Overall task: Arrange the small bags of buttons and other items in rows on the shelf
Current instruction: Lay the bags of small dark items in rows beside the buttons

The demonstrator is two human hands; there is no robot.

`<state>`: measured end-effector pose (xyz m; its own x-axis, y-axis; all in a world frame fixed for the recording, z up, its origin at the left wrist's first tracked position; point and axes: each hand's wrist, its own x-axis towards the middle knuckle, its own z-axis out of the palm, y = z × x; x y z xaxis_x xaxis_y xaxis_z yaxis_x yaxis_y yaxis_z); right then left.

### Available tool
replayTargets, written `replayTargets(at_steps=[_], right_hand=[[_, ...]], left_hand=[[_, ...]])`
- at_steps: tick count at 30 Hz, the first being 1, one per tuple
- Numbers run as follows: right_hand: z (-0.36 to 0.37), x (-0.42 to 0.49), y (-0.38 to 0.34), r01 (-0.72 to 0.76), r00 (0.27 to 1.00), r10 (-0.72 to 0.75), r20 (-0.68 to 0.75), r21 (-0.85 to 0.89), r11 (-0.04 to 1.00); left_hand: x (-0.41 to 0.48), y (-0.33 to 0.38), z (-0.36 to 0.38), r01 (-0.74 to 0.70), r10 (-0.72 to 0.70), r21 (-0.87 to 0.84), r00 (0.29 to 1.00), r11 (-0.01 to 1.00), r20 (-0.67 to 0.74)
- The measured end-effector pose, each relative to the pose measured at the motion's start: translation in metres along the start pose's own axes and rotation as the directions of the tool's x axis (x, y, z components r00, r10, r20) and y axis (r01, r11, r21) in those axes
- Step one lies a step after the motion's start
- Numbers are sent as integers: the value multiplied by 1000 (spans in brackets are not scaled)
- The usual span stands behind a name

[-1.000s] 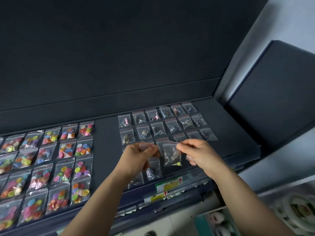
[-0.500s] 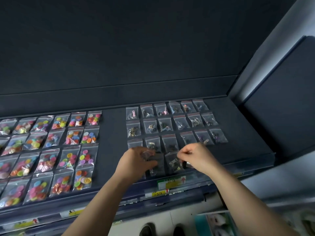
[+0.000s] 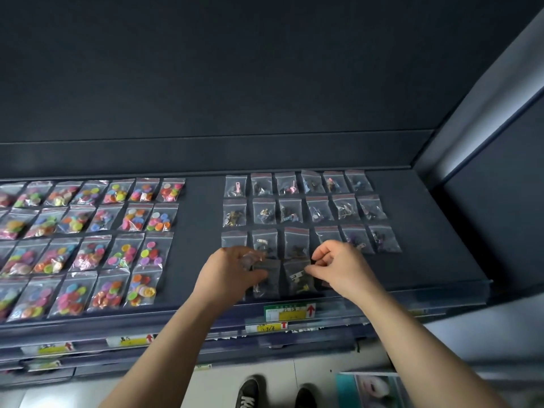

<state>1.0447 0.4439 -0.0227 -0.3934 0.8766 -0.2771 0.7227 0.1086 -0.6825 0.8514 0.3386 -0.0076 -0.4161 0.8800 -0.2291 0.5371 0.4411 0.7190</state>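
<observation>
- The dark shelf [image 3: 200, 260] lay under both sets of fingers and ran well past them to either side.
- The button bags [image 3: 88, 245], filled with coloured buttons, lay flat in four rows, well apart to the left of the left fingers.
- The small-parts bags [image 3: 306, 210], clear with dark metal pieces inside, lay in three rows just beyond the fingertips of both hands. The nearest row was partly covered by the hands.
- The left hand [image 3: 226, 275] had its fingers curled and gripped the crumpled clear bags [image 3: 250, 257] against the thumb, just above the shelf.
- The right hand [image 3: 344, 269] had its fingers curled, with the thumb tip touching the upper right edge of the front-row bag [image 3: 297, 278]. Whether thumb and forefinger pinched that edge could not be told.
- The front-row bag lay flat on the shelf between the two hands, just beside another bag on the left-hand side.
- The price label [image 3: 290, 312] sat on the shelf's front lip, below the right fingers.
</observation>
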Motion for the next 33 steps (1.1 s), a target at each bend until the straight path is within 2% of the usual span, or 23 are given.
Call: replayTargets(at_steps=[3, 7, 10, 15, 21, 25, 29, 33], right_hand=[[-5, 0, 0, 95, 993, -96, -70, -12, 995], [-10, 8, -2, 201, 972, -219, -89, -172, 964], [-7, 20, -5, 249, 958, -284, -29, -404, 881], [0, 30, -5, 299, 951, -296, 90, -523, 798], [2, 37, -7, 302, 949, -302, 88, -521, 798], [-7, 24, -7, 300, 950, -311, 37, -396, 868], [-9, 3, 0, 307, 950, -275, 147, -287, 908], [-4, -7, 6, 289, 953, -246, 177, -289, 912]], left_hand=[[8, 8, -1, -10, 9, 55, 1000, 998, 8], [20, 17, -5, -30, 31, 95, 1000, 995, -5], [26, 19, -5, -44, 43, 125, 999, 991, 7], [32, 13, -3, -20, 21, 75, 1000, 997, -8], [34, 6, -5, -21, 22, 36, 999, 999, -24], [33, 7, -6, -37, 38, 34, 999, 999, -19], [26, 8, -4, -59, 58, 68, 998, 996, 13], [19, 6, -2, -66, 62, 119, 997, 991, 43]])
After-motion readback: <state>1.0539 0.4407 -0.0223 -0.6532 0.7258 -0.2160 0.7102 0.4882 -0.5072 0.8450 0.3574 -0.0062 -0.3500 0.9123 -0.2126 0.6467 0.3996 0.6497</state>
